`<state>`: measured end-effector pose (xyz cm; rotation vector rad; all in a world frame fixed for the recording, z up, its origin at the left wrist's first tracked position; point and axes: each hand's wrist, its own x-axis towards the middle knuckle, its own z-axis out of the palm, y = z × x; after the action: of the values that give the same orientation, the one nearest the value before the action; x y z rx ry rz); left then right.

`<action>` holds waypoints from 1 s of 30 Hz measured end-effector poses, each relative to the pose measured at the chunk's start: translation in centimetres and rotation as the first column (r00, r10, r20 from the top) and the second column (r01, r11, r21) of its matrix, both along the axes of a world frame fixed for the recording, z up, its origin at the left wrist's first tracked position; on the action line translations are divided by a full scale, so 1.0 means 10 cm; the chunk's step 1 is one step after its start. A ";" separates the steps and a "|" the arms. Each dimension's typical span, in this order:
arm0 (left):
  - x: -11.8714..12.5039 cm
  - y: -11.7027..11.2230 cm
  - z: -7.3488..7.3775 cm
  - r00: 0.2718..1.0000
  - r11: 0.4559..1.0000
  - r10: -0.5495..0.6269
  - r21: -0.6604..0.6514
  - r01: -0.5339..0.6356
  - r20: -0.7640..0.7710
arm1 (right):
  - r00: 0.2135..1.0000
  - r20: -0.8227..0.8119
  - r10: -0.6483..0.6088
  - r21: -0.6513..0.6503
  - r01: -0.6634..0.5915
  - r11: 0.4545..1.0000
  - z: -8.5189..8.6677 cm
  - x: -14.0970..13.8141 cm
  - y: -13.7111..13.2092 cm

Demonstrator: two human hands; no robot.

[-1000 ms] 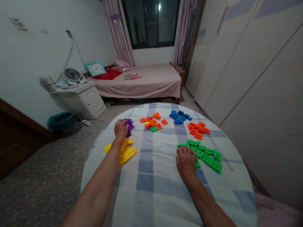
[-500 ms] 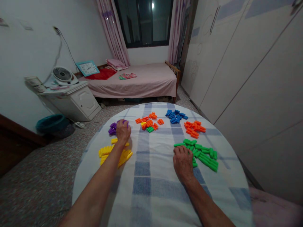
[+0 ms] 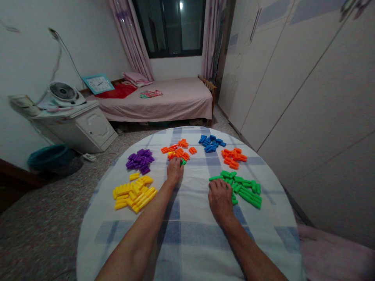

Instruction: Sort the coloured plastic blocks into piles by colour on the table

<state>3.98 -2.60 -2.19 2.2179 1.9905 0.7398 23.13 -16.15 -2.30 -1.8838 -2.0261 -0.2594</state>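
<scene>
My left hand [image 3: 175, 170] is at the near edge of a small mixed pile of orange pieces [image 3: 182, 155], with a few yellow and green ones. Its fingers are bent down over the green plastic pieces [image 3: 183, 162], partly hiding them. The fingertips are hard to see. My right hand [image 3: 220, 197] rests on the cloth against the left side of a pile of green tube-shaped pieces [image 3: 249, 196], fingers loosely bent and nothing visible in them. Purple pieces [image 3: 140, 160] and yellow pieces [image 3: 136, 193] lie in separate piles left of my left hand.
Blue pieces [image 3: 212, 143] and another pile of orange pieces [image 3: 234, 157] lie toward the far right of the round table, which has a checked cloth [image 3: 199, 249]. Beyond are a bed [image 3: 175, 97], a white cabinet [image 3: 96, 130] with a fan [image 3: 64, 93], and a wardrobe [image 3: 307, 117].
My left hand has left the purple pile and moved right to the mixed pile. My right hand stays beside the green pile. The view has shifted slightly to the right.
</scene>
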 end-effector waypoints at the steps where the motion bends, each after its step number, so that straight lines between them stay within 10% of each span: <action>1: 0.03 -0.05 0.00 1.000 1.000 -0.008 -0.017 0.008 0.000 | 1.000 -0.008 0.004 -0.001 -0.004 1.000 0.00 0.00 0.00; 8: 0.29 -0.70 -0.09 0.911 0.984 -0.164 0.004 0.175 0.378 | 0.992 -0.094 0.089 0.014 -0.088 0.996 0.02 -0.05 -0.05; 14: 0.15 -0.73 -0.21 0.680 0.997 -0.039 0.073 -0.022 0.732 | 0.929 -0.051 0.367 -0.002 -0.368 0.930 -0.01 -0.22 -0.07; 30: 0.10 -0.61 -0.25 0.641 0.999 0.020 0.007 -0.040 0.767 | 0.974 -0.019 0.226 -0.026 -0.226 0.974 0.02 -0.12 0.02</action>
<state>5.03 -8.68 -4.67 1.4414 1.5465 1.4155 21.93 -15.92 -2.08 -1.6449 -2.2201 -0.1555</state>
